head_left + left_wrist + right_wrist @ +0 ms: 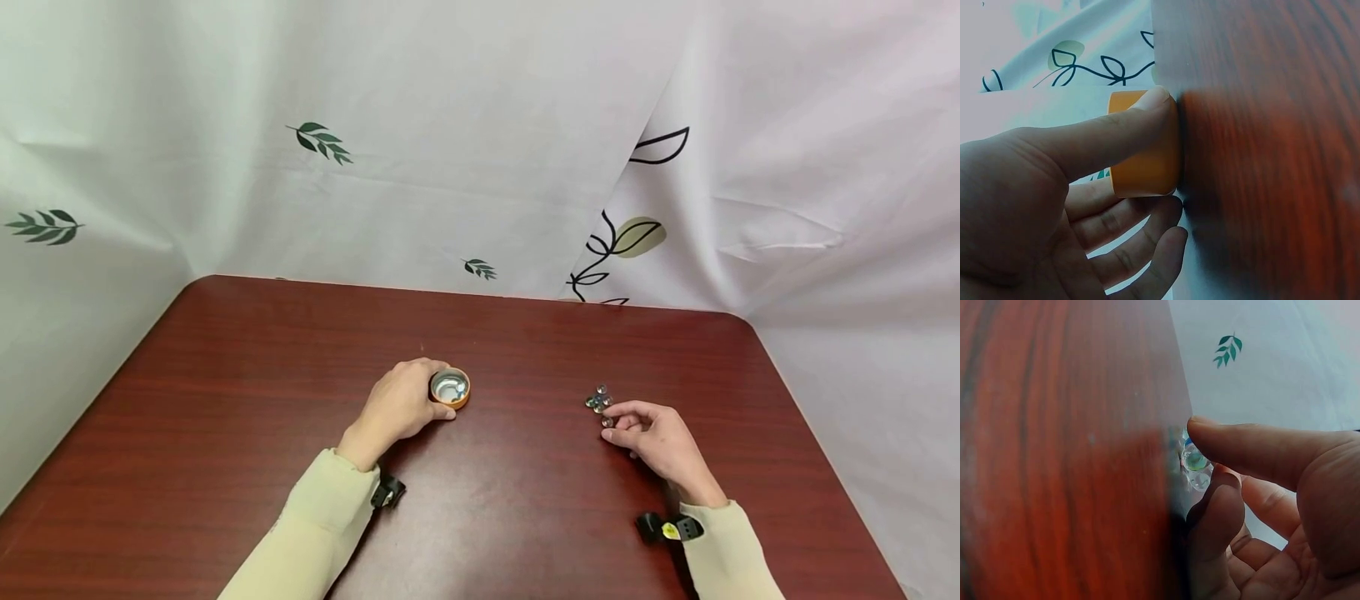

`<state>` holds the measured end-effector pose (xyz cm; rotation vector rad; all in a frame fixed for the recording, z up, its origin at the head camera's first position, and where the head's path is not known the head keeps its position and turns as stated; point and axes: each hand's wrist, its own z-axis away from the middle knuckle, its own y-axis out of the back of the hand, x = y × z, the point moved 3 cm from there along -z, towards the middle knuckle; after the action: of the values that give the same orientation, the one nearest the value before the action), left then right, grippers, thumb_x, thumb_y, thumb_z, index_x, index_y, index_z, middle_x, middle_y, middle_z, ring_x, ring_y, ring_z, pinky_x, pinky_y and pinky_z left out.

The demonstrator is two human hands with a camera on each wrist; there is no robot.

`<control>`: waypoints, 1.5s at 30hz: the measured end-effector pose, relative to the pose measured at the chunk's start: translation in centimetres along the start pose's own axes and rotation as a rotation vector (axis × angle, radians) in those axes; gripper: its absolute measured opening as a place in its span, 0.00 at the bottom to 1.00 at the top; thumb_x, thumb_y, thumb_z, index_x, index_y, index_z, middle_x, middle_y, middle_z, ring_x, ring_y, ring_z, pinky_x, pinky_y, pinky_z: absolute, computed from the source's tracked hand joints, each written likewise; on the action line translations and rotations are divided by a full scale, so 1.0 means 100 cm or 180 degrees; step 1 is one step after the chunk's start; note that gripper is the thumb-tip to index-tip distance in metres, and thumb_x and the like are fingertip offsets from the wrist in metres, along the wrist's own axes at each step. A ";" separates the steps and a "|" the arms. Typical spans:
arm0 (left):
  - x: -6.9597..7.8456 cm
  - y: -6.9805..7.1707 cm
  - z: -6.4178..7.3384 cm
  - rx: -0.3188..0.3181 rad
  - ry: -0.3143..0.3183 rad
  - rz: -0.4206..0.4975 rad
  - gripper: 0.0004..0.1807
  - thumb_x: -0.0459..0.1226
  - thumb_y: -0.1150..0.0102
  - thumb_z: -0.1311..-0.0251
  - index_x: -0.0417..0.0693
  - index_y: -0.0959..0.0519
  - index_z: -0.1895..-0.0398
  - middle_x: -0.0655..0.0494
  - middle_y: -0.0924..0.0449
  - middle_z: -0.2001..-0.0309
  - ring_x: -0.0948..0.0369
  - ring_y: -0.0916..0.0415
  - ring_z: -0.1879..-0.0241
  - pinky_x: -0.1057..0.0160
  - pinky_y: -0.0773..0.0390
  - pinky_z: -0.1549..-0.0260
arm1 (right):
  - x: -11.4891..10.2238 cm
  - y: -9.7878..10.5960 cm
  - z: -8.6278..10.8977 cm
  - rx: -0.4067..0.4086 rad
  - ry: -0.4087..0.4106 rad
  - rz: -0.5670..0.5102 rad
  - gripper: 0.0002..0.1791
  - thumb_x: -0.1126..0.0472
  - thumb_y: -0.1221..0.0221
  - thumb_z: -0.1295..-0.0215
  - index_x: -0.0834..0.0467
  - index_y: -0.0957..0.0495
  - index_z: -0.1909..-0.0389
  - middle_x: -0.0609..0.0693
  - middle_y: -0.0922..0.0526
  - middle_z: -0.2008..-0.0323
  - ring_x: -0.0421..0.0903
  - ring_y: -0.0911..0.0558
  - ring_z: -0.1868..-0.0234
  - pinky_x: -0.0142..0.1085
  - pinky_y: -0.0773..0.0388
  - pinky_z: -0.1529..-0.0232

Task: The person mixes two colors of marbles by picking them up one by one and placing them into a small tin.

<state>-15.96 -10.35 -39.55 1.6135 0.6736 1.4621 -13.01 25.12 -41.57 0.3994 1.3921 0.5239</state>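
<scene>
A loose clear marble (607,422) lies right of centre in the lower half of the head view, between the thumb and index fingertip of the right hand (654,439). The right hand seems to pinch it lightly, though the fingers partly cover it and how firm the hold is cannot be told. A ball this small and smooth probably slips easily, so it is best met on opposite sides by the finger pads, low and level, with gentle pressure. Care is also needed beside the marble cluster (598,402), which sits just above the index fingertip in the frame; a nudge could send those balls rolling.

The pinched marble is at the very tips of the fingers, to the upper left of the palm as the head view shows it.

Near the middle of the frame, well to the left of the marbles, the left hand (401,404) grips an orange cup (461,406), thumb on the near side and fingers round the far side. The cup is upright, its silvery inside facing up; whether the glints there are contents or reflections is unclear. A steady, light hold should suffice. Around all this spreads the dark red table (487,508), with a leaf-printed cloth (450,125) behind.
</scene>
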 end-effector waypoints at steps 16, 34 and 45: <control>0.001 0.003 0.002 -0.0027 0.0053 0.0000 0.35 0.44 0.19 0.54 0.48 0.20 0.40 0.53 0.18 0.44 0.51 0.20 0.49 0.49 0.22 0.53 | 0.000 -0.001 -0.001 -0.0019 -0.0080 -0.0099 0.15 0.67 0.28 0.45 0.65 0.16 0.55 0.52 0.21 0.74 0.42 0.27 0.83 0.33 0.29 0.82; 0.002 0.003 0.002 -0.0008 0.0011 0.0022 0.34 0.43 0.18 0.54 0.47 0.19 0.41 0.53 0.18 0.45 0.52 0.20 0.49 0.50 0.22 0.53 | 0.001 -0.002 0.000 0.0015 -0.0210 -0.0055 0.13 0.67 0.29 0.44 0.65 0.15 0.57 0.49 0.21 0.75 0.40 0.27 0.81 0.31 0.29 0.81; 0.003 0.001 0.002 0.0013 -0.0023 0.0007 0.33 0.43 0.18 0.55 0.48 0.18 0.43 0.54 0.18 0.46 0.52 0.20 0.49 0.49 0.22 0.53 | 0.001 -0.001 0.003 0.0034 -0.0289 -0.0058 0.14 0.65 0.29 0.44 0.63 0.15 0.56 0.49 0.21 0.77 0.41 0.27 0.81 0.32 0.29 0.81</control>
<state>-15.70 -10.18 -39.26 1.6223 0.6713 1.4568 -12.74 25.07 -41.65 0.4139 1.3103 0.4781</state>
